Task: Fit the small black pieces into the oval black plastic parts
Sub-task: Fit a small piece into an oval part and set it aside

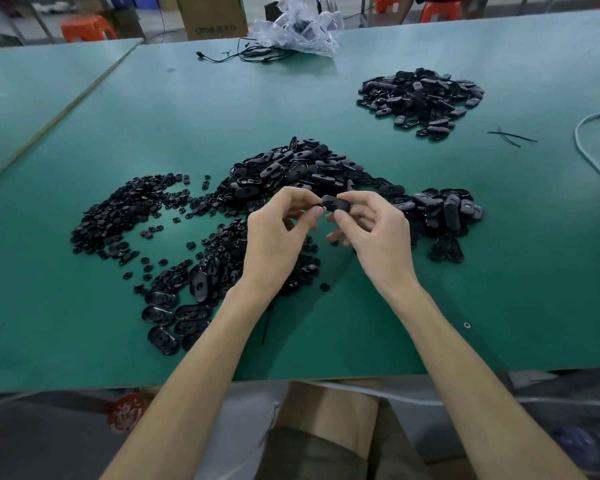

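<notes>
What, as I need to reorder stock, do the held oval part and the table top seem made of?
Oval part: apparently moulded black plastic, semi-gloss, with soft highlights on its rounded rim. Table top: probably a green rubber or vinyl mat, matte with a faint sheen; the exact material is unclear.

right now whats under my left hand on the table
Around the left hand, small black pieces lie spread on the green table. Whatever lies directly beneath the palm and wrist is covered, so it cannot be told.

Bare forearms (194, 358), olive-drab shorts (309, 455)
</notes>
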